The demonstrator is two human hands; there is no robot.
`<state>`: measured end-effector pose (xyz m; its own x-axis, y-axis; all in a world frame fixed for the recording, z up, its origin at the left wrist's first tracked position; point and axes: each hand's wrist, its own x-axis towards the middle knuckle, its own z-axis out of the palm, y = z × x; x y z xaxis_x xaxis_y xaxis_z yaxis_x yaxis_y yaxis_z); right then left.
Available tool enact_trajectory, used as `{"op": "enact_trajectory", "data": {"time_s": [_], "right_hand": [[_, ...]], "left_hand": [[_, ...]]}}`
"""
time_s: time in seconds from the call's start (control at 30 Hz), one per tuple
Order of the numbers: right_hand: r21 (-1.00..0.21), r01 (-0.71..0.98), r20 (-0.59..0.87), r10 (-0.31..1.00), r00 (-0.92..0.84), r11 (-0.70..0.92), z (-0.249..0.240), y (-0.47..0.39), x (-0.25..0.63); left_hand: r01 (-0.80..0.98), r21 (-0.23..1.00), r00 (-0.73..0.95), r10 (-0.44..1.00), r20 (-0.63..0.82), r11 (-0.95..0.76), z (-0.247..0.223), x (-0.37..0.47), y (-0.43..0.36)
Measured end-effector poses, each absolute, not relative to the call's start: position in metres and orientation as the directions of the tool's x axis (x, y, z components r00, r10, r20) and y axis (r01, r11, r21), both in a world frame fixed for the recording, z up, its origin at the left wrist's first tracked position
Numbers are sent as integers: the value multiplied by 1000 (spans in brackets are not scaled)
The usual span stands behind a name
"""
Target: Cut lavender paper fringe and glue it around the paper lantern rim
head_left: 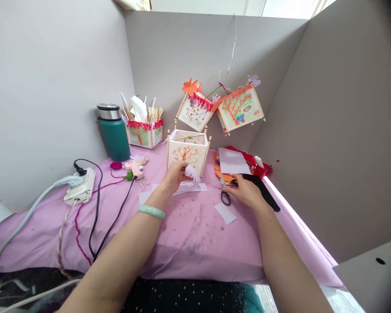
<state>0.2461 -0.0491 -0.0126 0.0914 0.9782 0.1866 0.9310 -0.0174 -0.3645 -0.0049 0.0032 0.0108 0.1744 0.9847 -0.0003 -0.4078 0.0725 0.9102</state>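
Observation:
My left hand (176, 176) pinches a strip of fringed lilac paper (192, 174) in front of a small lantern frame (188, 152), which has pale panels, wooden corner sticks and an orange tree drawing. Over on the right, my right hand (246, 191) has its fingers around the black handles of a pair of scissors (226, 198), close to the tabletop; part of the scissors is hidden by the fingers. A small lilac paper piece (225, 213) lies just below them. Longer pale paper strips (190, 187) are beneath my left hand.
Two decorated lanterns (241, 108) hang at the back. A green flask (115, 139) and a stick-filled box (145, 132) stand at left. Nearby are a glue gun (135, 168), power strip (80, 187) and cords. Lilac sheets (234, 161) lie at right.

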Motion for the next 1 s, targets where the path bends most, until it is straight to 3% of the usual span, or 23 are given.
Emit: {"op": "enact_trajectory", "data": {"time_s": [0.13, 0.43, 0.6, 0.7, 0.77, 0.83, 0.9, 1.0], "right_hand": [[-197, 979, 198, 977, 83, -43, -12, -48, 241], [6, 996, 297, 951, 88, -94, -11, -50, 227], [-4, 991, 275, 953, 132, -136, -16, -49, 223], [-6, 992, 366, 922, 123, -130, -18, -49, 222], [-78, 997, 446, 894, 42, -8, -19, -50, 216], [-256, 938, 443, 891, -102, 235, -21, -51, 205], [-457, 773, 402, 877, -262, 441, -23, -52, 191], [-570, 655, 434, 859, -273, 496, -28, -50, 174]], "left_hand": [[-443, 892, 201, 980, 5, 87, 14, -5, 0], [-440, 890, 239, 971, -11, 119, 16, -5, -3], [-435, 895, 260, 965, 23, 96, 13, -6, -1], [-419, 904, 269, 963, 33, 86, 13, -5, -1], [-397, 915, 293, 954, 56, 69, 12, -5, -2], [-366, 929, 341, 936, 83, 51, 10, -4, -2], [-337, 941, 391, 913, 112, 29, 7, -3, -4], [-280, 960, 453, 878, 152, -22, 5, -1, -8]]}}
